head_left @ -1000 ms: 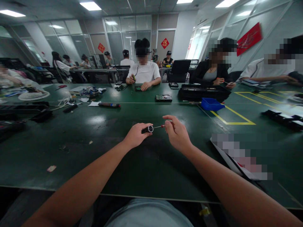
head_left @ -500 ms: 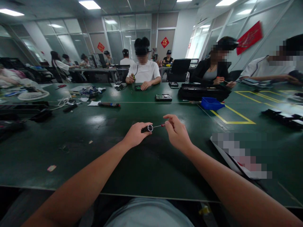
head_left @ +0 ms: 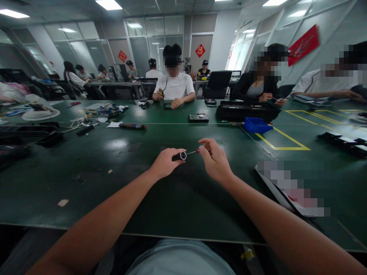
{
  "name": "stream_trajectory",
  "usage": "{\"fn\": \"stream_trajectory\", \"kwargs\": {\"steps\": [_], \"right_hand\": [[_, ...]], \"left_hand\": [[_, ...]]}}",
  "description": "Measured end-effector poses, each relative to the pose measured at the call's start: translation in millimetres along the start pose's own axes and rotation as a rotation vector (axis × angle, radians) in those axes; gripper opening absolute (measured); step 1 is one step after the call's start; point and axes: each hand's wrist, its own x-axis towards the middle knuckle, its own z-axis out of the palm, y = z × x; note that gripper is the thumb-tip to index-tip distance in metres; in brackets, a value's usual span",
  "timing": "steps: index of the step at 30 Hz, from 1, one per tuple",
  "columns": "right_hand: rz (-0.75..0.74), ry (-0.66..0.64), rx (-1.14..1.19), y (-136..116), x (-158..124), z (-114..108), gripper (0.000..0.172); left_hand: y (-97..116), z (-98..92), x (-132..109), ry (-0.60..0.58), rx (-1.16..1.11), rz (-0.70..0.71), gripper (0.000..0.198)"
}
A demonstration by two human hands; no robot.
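Observation:
Above the middle of the green table (head_left: 183, 202), my left hand (head_left: 165, 163) is closed around a small black cylinder (head_left: 180, 156) with a silvery ring on its end. That ringed end faces right and toward me. My right hand (head_left: 215, 160) pinches a screwdriver (head_left: 197, 151) by its red handle, most of which my fingers hide. Its thin metal shaft points left, and the tip reaches the rim of the cylinder's ringed end; whether it touches cannot be made out.
Ahead lie a green circuit-board device (head_left: 198, 118), a long black housing (head_left: 248, 110) and a blue tray (head_left: 258, 125). A pen-like tool (head_left: 132, 126) and cables (head_left: 77, 124) lie left. A pale packet (head_left: 286, 191) rests near my right forearm. Co-workers sit across the table.
Hardly anything differs. Both hands keep their grips, and the cylinder and screwdriver have shifted very slightly to the right in view.

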Motion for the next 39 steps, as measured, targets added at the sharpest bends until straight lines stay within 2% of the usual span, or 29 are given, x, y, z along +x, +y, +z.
{"fn": "stream_trajectory", "kwargs": {"steps": [4, 13, 16, 18, 20, 24, 28, 33, 39], "right_hand": [[-0.004, -0.019, -0.053, -2.4, 0.6, -2.6, 0.034], [-0.047, -0.007, -0.028, 0.6, 1.3, -2.5, 0.021], [-0.043, -0.046, -0.024, 1.6, 1.6, -2.9, 0.025], [-0.046, -0.038, -0.025, 1.9, 1.8, -2.7, 0.029], [-0.033, -0.012, 0.002, 2.1, 2.0, -1.9, 0.026], [0.049, 0.044, 0.164, 3.7, 3.8, 1.1, 0.022], [0.157, 0.041, 0.343, 8.5, 6.0, 6.2, 0.027], [0.288, 0.105, 0.554, 17.9, 9.0, 13.2, 0.027], [0.573, 0.106, 0.874, 28.6, 16.7, 15.5, 0.026]], "left_hand": [[1.2, -0.7, 0.3, -0.011, 0.008, 0.012, 0.04], [-0.5, 0.8, 0.7, 0.016, -0.009, -0.013, 0.041], [-0.2, 1.2, 0.8, 0.018, -0.014, -0.013, 0.041], [0.3, 1.0, 1.0, 0.017, -0.016, -0.013, 0.041], [0.6, 0.7, 1.3, 0.018, -0.014, -0.011, 0.04], [-0.4, 1.2, 1.3, 0.043, 0.004, -0.01, 0.041], [-1.5, 2.2, 0.6, 0.058, 0.005, -0.005, 0.042], [0.9, -0.6, 1.1, 0.097, -0.005, -0.001, 0.043], [-0.6, -3.2, 4.8, 0.082, -0.007, 0.13, 0.037]]}}
